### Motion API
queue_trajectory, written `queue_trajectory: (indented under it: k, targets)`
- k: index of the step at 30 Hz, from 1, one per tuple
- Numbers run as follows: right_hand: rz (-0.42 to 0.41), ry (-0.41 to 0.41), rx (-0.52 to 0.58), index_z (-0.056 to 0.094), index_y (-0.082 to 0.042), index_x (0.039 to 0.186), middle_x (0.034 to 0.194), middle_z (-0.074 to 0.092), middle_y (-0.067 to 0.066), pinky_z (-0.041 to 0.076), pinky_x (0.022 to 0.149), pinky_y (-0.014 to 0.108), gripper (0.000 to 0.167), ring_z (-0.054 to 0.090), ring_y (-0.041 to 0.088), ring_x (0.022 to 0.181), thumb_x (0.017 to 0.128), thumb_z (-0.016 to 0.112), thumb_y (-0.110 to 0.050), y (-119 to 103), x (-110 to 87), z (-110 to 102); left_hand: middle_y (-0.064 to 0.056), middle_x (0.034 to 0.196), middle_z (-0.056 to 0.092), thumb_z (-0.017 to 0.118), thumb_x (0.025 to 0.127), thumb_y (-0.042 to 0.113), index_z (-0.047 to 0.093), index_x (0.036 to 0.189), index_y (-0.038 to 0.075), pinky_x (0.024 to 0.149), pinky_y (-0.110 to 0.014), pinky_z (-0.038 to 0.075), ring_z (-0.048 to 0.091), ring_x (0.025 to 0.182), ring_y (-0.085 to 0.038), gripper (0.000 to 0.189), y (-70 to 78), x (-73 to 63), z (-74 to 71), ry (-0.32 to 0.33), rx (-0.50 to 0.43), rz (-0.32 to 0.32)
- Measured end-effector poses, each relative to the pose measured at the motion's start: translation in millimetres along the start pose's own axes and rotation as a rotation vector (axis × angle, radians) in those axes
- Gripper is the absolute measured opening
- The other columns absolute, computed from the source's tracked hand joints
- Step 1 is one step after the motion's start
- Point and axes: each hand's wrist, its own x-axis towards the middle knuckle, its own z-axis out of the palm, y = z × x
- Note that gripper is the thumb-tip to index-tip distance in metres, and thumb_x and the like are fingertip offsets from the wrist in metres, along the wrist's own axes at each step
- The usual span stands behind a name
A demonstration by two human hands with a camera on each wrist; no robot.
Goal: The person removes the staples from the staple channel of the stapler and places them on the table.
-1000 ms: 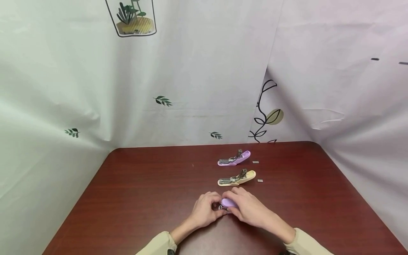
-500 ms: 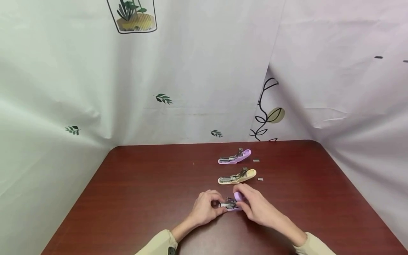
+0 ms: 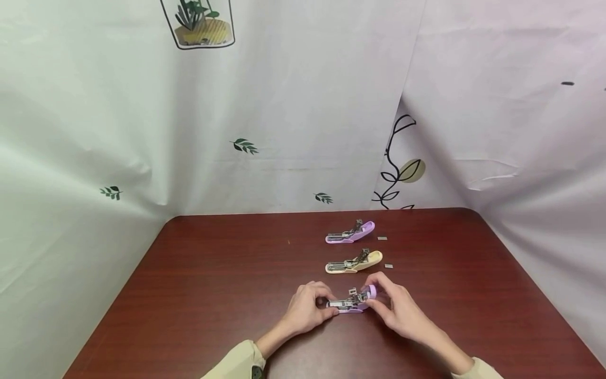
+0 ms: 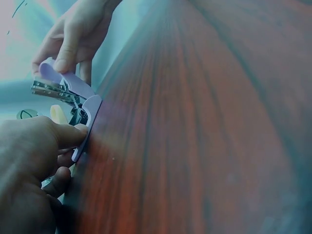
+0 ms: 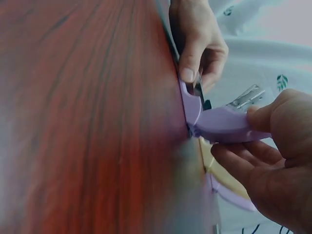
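A small purple stapler lies on the table between both hands, its top cover swung up and back so the metal magazine inside shows. The left hand pinches the front end of its base between thumb and fingers, as the left wrist view shows too. With thumb and fingertips, the right hand grips the raised purple cover. Behind it lie a yellow stapler and another purple stapler, both with covers folded open.
A small strip of staples lies right of the yellow stapler. A second strip of staples is beside the far purple one. A patterned white curtain hangs behind the dark red table.
My right hand has swung the near stapler's cover up and back to the right, exposing the metal inside. The left hand has stayed on the front end.
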Motion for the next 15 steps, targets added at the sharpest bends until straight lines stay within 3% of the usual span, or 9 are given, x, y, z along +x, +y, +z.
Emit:
queue_trajectory:
  k: [3,9,15]
  targets:
    - [0.031,0.014,0.015,0.055,-0.005,0.11,0.1,0.068,0.004,0.054,0.076,0.024,0.04,0.068,0.018,0.086,0.08,0.074,0.015,3,-6.1,-4,0.017,0.082,0.063,0.089,0.072,0.018,0.079,0.084,0.02,0.061,-0.016,0.037,0.046,0.07,0.0,0.016,0.7,-0.1,-0.2,-0.003,-0.002,-0.009]
    - [0.141,0.011,0.092,0.054,-0.003,0.106,0.098,0.066,0.008,0.056,0.068,0.027,0.038,0.067,0.011,0.083,0.08,0.071,0.018,13,-18.2,-11,0.014,0.082,0.064,0.089,0.072,0.015,0.079,0.084,0.018,0.061,-0.016,0.037,0.046,0.07,0.0,0.016,0.9,-0.6,-0.8,0.01,-0.012,0.018]
    - [0.17,-0.017,0.189,0.053,0.0,0.106,0.099,0.065,0.015,0.056,0.067,0.027,0.032,0.068,0.011,0.086,0.083,0.071,0.014,17,-23.3,-14,0.013,0.084,0.065,0.088,0.072,0.013,0.079,0.084,0.019,0.061,-0.017,0.037,0.045,0.071,0.0,0.017,0.9,-1.0,-0.8,0.009,-0.025,0.02]
